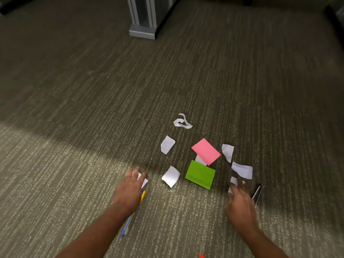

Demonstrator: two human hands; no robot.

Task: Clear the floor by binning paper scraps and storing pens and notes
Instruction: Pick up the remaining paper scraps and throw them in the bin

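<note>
Several white paper scraps lie scattered on the carpet, among them one (167, 144) at the left, one (171, 176) nearer me and a curled strip (182, 123) farthest away. A pink note (205, 151) and a green note (200, 174) lie in the middle. My left hand (130, 187) hovers low, fingers spread, over a white scrap (144, 181) and over several pens (130, 218) that lie under my wrist. My right hand (240, 202), blurred with fingers apart, reaches over a white scrap (233, 181). A dark pen (257, 193) lies just to its right.
Grey-green striped carpet (74, 127) spreads all around. A grey metal furniture leg (143, 19) stands at the far middle. A small red object (201, 256) peeks in at the bottom edge. Dark furniture edges show at the top corners.
</note>
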